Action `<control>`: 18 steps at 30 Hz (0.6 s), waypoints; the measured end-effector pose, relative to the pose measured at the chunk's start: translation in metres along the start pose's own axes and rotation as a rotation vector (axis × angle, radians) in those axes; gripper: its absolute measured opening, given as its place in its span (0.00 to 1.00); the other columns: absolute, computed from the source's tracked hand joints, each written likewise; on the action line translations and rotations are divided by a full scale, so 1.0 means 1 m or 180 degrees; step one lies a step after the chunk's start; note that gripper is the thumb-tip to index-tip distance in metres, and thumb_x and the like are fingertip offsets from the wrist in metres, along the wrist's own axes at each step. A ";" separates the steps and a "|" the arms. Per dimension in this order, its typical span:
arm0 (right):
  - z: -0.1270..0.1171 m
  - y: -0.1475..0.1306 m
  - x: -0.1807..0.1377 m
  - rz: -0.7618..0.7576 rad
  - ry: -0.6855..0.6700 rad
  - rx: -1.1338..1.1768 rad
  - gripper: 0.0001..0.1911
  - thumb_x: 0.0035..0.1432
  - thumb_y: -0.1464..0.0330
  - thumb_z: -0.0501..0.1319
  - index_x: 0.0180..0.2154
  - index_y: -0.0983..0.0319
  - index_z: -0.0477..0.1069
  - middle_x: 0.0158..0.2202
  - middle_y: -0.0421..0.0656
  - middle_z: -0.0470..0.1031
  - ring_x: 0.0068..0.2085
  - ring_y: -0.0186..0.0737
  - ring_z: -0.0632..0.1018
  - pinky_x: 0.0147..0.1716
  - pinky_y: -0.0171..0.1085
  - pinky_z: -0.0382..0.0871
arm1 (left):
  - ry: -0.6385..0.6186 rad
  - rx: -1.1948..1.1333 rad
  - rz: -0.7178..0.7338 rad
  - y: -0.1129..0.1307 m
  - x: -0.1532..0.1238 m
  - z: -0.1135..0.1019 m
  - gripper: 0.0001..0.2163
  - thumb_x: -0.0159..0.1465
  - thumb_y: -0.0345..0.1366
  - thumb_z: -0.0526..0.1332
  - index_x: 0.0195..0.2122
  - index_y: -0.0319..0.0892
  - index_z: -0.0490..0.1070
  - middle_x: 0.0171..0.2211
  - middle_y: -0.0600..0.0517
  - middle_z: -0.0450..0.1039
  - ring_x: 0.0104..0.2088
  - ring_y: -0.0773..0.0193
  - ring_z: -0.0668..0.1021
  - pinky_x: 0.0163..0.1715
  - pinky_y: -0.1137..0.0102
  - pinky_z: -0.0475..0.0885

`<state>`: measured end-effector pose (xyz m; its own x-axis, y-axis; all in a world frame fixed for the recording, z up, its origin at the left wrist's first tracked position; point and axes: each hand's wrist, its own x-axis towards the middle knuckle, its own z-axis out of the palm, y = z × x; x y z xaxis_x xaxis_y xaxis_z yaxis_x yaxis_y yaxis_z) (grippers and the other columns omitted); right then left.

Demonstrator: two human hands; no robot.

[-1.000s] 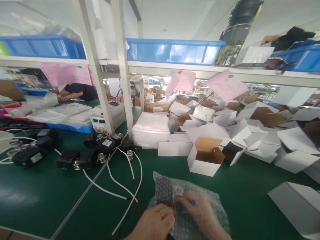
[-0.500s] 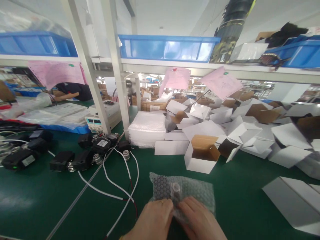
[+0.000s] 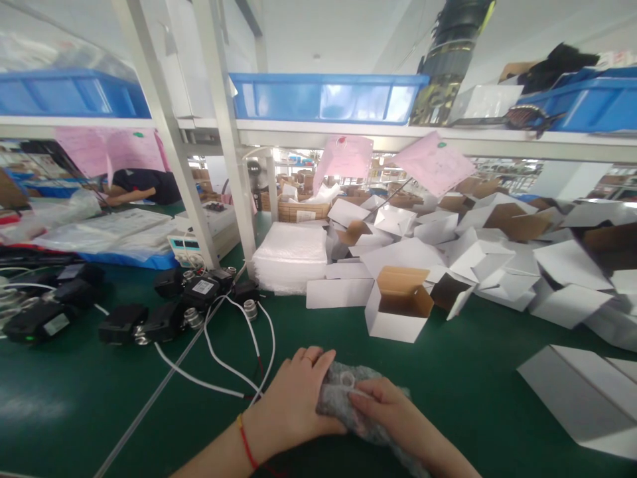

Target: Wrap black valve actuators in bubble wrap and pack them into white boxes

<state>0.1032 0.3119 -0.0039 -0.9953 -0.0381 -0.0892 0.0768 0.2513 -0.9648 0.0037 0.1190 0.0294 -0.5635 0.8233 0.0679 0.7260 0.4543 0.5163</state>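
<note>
Head view: the left hand (image 3: 294,400) clasps the left end of the bubble-wrap bundle (image 3: 336,400) over the green tabletop (image 3: 318,332), before an open white box (image 3: 393,326), while the right hand (image 3: 391,410) pinches its film, whose springiness could unroll the fold should either grip slacken.

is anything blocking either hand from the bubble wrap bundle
Nothing visible is. The left hand is against the left side of the bubble-wrapped bundle, and the fingers of the right hand are on it from the right. The nearest open white box stands beyond the bundle, not between.
</note>
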 end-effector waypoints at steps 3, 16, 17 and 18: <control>-0.014 0.003 -0.005 -0.0408 0.0960 -0.0845 0.17 0.62 0.56 0.58 0.27 0.60 0.68 0.25 0.40 0.68 0.28 0.43 0.70 0.28 0.37 0.59 | 0.0010 -0.0491 -0.0259 -0.002 0.010 0.004 0.33 0.46 0.44 0.80 0.52 0.40 0.74 0.46 0.44 0.72 0.46 0.48 0.76 0.49 0.56 0.74; 0.021 -0.022 -0.005 -0.2367 0.1702 -0.2209 0.18 0.76 0.70 0.51 0.63 0.64 0.67 0.62 0.46 0.69 0.65 0.46 0.66 0.69 0.43 0.47 | 0.0236 -0.3956 -0.1073 -0.005 -0.005 0.009 0.36 0.48 0.59 0.76 0.48 0.34 0.76 0.44 0.41 0.81 0.47 0.46 0.80 0.50 0.59 0.75; 0.024 -0.013 0.000 -0.1962 0.1641 -0.1510 0.19 0.78 0.64 0.49 0.63 0.62 0.67 0.62 0.46 0.69 0.63 0.45 0.69 0.66 0.42 0.56 | 0.0281 -0.4160 -0.1162 0.001 -0.008 0.007 0.37 0.46 0.60 0.76 0.47 0.34 0.77 0.43 0.40 0.81 0.47 0.45 0.81 0.51 0.58 0.76; 0.028 -0.004 0.004 -0.1539 0.1575 -0.0793 0.22 0.79 0.57 0.48 0.63 0.61 0.68 0.62 0.46 0.69 0.62 0.47 0.70 0.63 0.42 0.62 | 0.0330 -0.4361 -0.1235 0.007 -0.010 0.004 0.36 0.46 0.60 0.76 0.45 0.34 0.77 0.43 0.40 0.81 0.47 0.45 0.81 0.52 0.57 0.76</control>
<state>0.1004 0.2835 -0.0073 -0.8293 0.2258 0.5111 -0.3347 0.5317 -0.7780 0.0163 0.1155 0.0287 -0.7041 0.6697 -0.2360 -0.3923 -0.0898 0.9154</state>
